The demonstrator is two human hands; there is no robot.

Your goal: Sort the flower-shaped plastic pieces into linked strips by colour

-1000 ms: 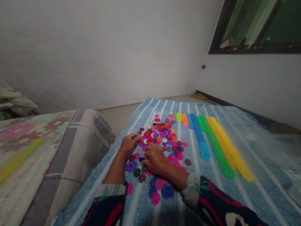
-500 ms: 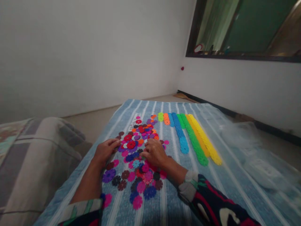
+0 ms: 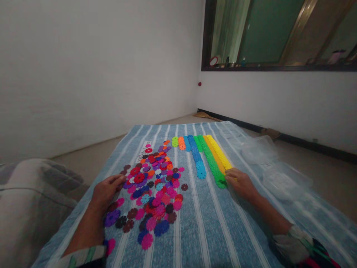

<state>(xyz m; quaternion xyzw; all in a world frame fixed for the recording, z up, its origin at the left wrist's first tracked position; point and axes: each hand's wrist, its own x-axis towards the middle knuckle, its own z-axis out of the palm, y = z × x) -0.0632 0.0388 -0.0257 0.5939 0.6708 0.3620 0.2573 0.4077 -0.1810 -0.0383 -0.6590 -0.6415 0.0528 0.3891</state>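
A pile of flower-shaped plastic discs (image 3: 156,197) in pink, red, purple, brown and dark blue lies on a striped cloth. At its left edge is my left hand (image 3: 107,190), its fingers drawn together by a few brown discs (image 3: 126,167); what is between them is hidden. My right hand (image 3: 241,182) is at the near end of the overlapping disc rows, fingers pinched. It covers the end of the yellow row (image 3: 219,150) and touches beside the green row (image 3: 210,162). Any disc in its grip is too hidden to name.
Shorter lime (image 3: 174,142), orange (image 3: 182,143) and blue (image 3: 196,154) rows lie left of the green one. Clear plastic bags (image 3: 284,182) rest on the cloth's right side. A grey fabric-covered shape (image 3: 36,208) stands at left, and walls rise behind.
My right hand has moved from the pile across to the near end of the green and yellow rows. My left hand stays by the pile's left edge. The view has turned right.
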